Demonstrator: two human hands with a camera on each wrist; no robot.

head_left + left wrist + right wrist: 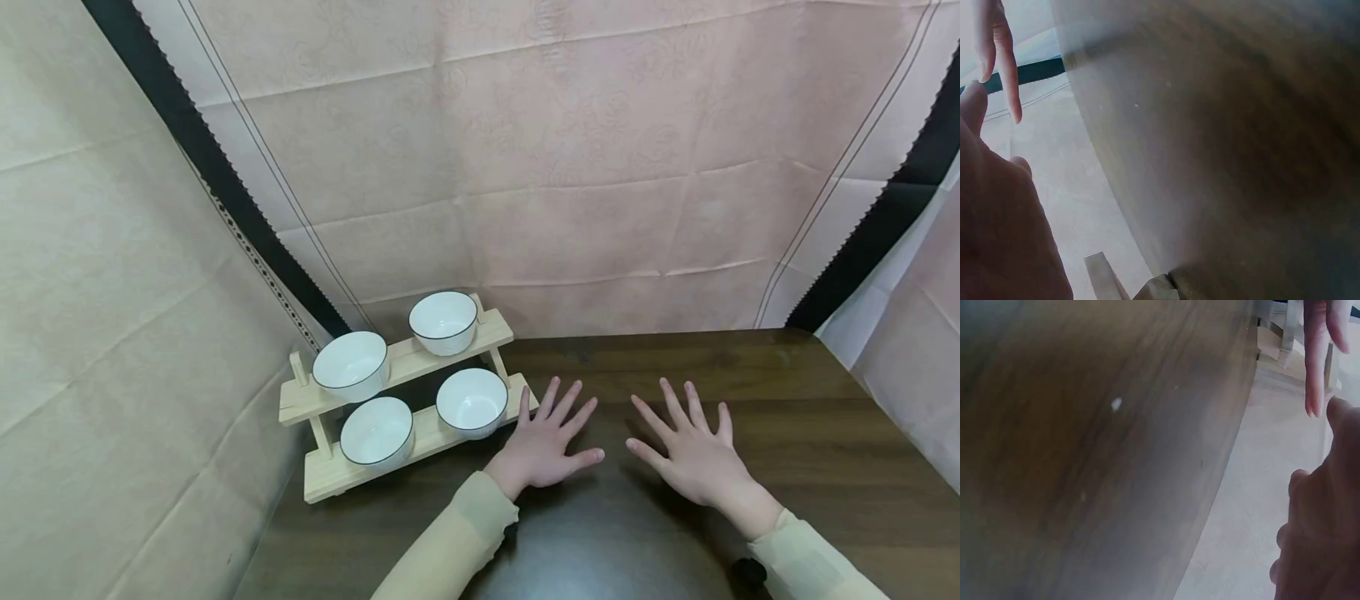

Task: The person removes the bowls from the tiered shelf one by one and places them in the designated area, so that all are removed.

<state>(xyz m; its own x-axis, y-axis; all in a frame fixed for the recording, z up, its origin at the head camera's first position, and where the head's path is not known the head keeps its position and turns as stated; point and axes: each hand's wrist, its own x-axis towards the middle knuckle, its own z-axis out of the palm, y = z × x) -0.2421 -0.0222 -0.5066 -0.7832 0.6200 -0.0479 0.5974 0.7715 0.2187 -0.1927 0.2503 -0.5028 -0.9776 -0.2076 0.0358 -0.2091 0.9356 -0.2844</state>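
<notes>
My left hand (542,446) is spread palm down over the dark wooden table, its fingers straight and nothing in it. It is just right of a two-tier wooden rack (322,477). My right hand (697,457) is farther right, likewise spread and holding nothing. Each tier of the rack bears two white bowls with dark rims. On the lower tier, one bowl (472,403) is nearest my left hand, with another bowl (377,432) to its left. The upper tier has a right bowl (443,322) and a left bowl (351,366).
The brown table (600,542) runs back to a pale cloth wall (585,192). Another cloth wall (150,333) stands close along the rack's left side. In the left wrist view, wooden ends of the rack (1105,275) show at the bottom edge.
</notes>
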